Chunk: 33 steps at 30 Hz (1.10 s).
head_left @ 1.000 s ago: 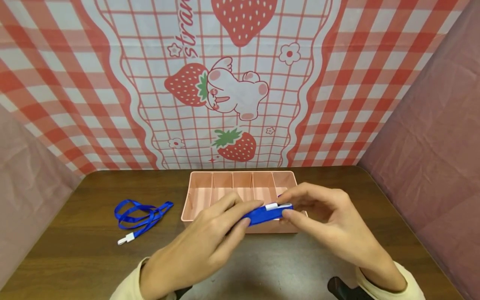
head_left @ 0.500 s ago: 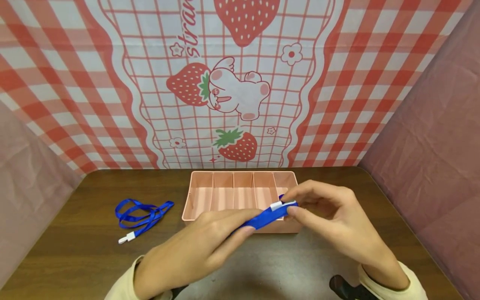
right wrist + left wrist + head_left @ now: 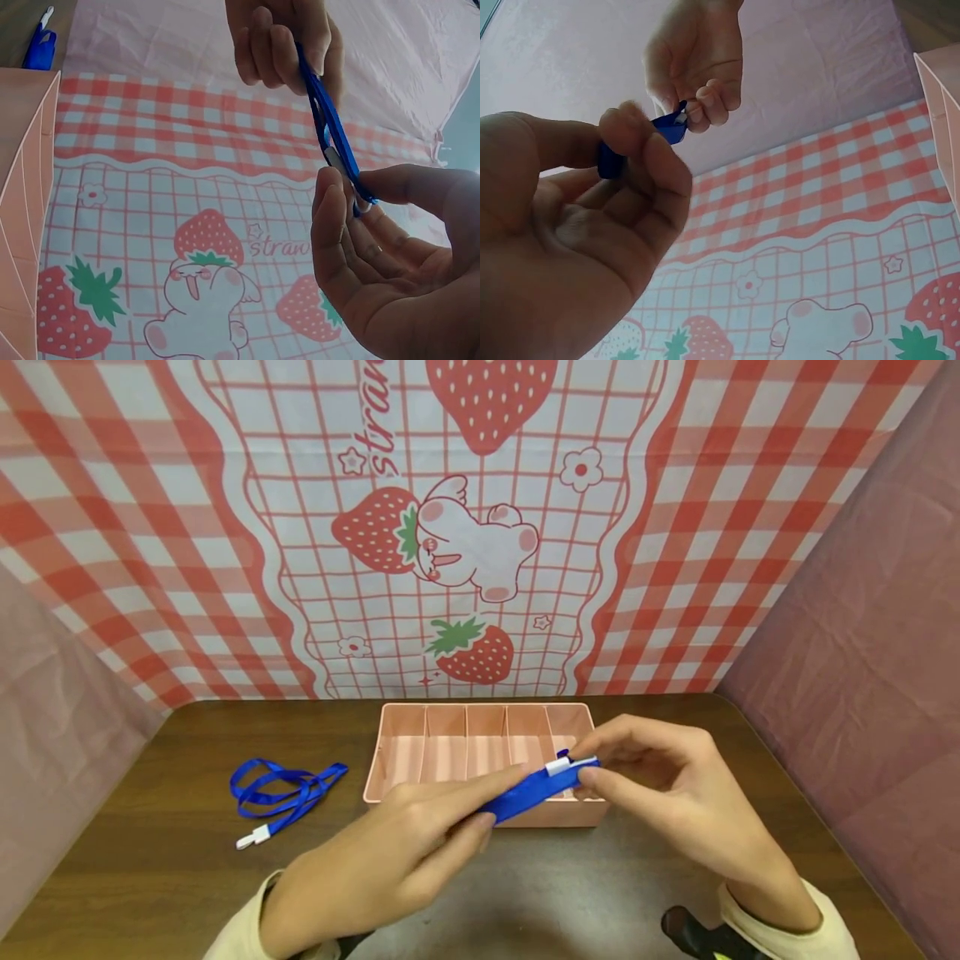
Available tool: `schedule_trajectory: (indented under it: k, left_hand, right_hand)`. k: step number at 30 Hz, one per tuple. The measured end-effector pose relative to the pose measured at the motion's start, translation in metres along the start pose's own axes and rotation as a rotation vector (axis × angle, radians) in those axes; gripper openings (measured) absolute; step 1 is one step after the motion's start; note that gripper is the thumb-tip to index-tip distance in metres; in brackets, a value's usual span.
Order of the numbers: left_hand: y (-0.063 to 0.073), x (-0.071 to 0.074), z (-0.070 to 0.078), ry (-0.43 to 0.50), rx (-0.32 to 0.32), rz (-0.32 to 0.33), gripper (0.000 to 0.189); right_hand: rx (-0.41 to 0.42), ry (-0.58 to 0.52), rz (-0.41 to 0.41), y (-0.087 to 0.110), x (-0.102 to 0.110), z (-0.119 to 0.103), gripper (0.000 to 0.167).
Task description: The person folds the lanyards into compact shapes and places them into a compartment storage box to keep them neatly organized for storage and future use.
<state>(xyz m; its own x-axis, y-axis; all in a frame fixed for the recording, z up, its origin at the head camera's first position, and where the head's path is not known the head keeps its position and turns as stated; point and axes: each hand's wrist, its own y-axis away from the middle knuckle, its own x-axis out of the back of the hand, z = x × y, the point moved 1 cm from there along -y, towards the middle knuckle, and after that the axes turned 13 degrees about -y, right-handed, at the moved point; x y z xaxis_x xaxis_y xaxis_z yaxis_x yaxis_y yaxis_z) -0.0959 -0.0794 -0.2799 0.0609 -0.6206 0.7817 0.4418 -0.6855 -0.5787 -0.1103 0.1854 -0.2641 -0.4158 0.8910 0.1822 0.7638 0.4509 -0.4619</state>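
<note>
A blue lanyard (image 3: 525, 793), folded into a short flat bundle with a white clip (image 3: 558, 767) on its upper side, is stretched between both hands above the front of the pink box. My left hand (image 3: 382, 852) pinches the bundle's left end between thumb and fingers. At the other end, by the clip, my right hand (image 3: 675, 802) pinches it with thumb and fingertips. The right wrist view shows the folded layers of the lanyard (image 3: 330, 120) edge-on, running from one hand to the other. In the left wrist view, fingers cover much of the lanyard (image 3: 671, 129).
A pink box (image 3: 487, 815) with several compartments stands at the back middle of the brown table (image 3: 135, 860). Left of it lies a second blue lanyard (image 3: 288, 793), loosely looped, with a white clip. A strawberry-patterned cloth (image 3: 480, 543) hangs behind the table.
The folded lanyard has shifted slightly right with both hands and tilts up more at its right end. Its left fingers have slid along the bundle. The looped lanyard has stayed put.
</note>
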Motion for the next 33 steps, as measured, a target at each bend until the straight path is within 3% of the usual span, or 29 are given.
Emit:
schedule_trajectory:
  k: [3, 7, 11, 15, 20, 26, 30, 33]
  left_hand:
    - [-0.002, 0.001, 0.001, 0.061, -0.03, 0.043, 0.032]
    - [-0.002, 0.0, -0.001, 0.17, -0.086, 0.047, 0.018]
    - [-0.002, 0.002, -0.001, 0.279, -0.174, -0.008, 0.016]
    - [-0.001, 0.009, 0.001, 0.322, -0.234, -0.096, 0.02]
    - [0.005, 0.012, 0.002, 0.279, -0.2, -0.197, 0.023]
    - [0.005, 0.009, 0.001, 0.135, -0.193, -0.14, 0.011]
    - [0.005, 0.009, 0.001, 0.035, -0.28, -0.062, 0.01]
    - [0.006, 0.008, 0.002, 0.041, -0.378, -0.076, 0.01]
  right_hand:
    - [-0.002, -0.028, -0.004, -0.001, 0.001, 0.001, 0.024]
    - [-0.011, -0.054, -0.022, 0.0, 0.0, 0.002, 0.023]
    - [-0.031, -0.095, -0.074, -0.001, -0.003, 0.003, 0.024]
    - [-0.068, -0.114, -0.109, -0.001, -0.005, 0.002, 0.024]
    - [-0.083, -0.108, -0.121, -0.002, -0.006, 0.005, 0.023]
    - [-0.113, -0.018, -0.094, -0.002, -0.007, 0.011, 0.022]
    - [-0.126, 0.018, -0.14, -0.003, -0.01, 0.016, 0.019]
    - [-0.149, 0.029, -0.221, -0.003, -0.014, 0.019, 0.016]
